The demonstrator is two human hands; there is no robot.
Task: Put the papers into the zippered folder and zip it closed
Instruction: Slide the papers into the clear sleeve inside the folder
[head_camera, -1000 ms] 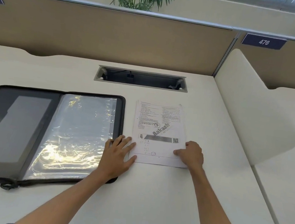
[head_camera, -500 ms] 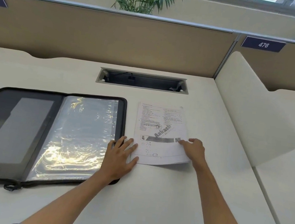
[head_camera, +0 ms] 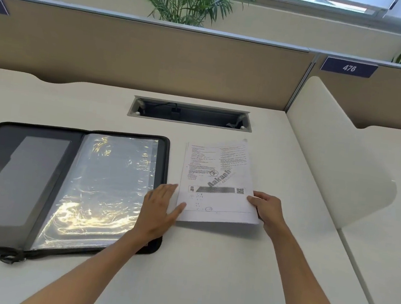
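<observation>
A black zippered folder [head_camera: 3, 127] lies open on the desk at the left, its right half filled with shiny clear plastic sleeves [head_camera: 104, 185]. To its right is a thin stack of printed papers [head_camera: 216, 179]. My right hand [head_camera: 269, 212] grips the stack's lower right edge, thumb on top, and that side is lifted off the desk. My left hand [head_camera: 159, 212] rests flat with fingers spread over the folder's right edge, its thumb touching the stack's lower left corner. The folder's zipper pull [head_camera: 11, 257] hangs at the front edge.
A cable slot [head_camera: 190, 114] is cut into the white desk [head_camera: 204, 278] behind the papers. A tan partition [head_camera: 130, 55] closes the back. A white curved divider [head_camera: 333, 155] stands at the right. Bare desk lies in front of the papers.
My right hand went from resting on the stack's lower right corner to gripping its right edge and lifting that side. My left hand has stayed on the folder's edge.
</observation>
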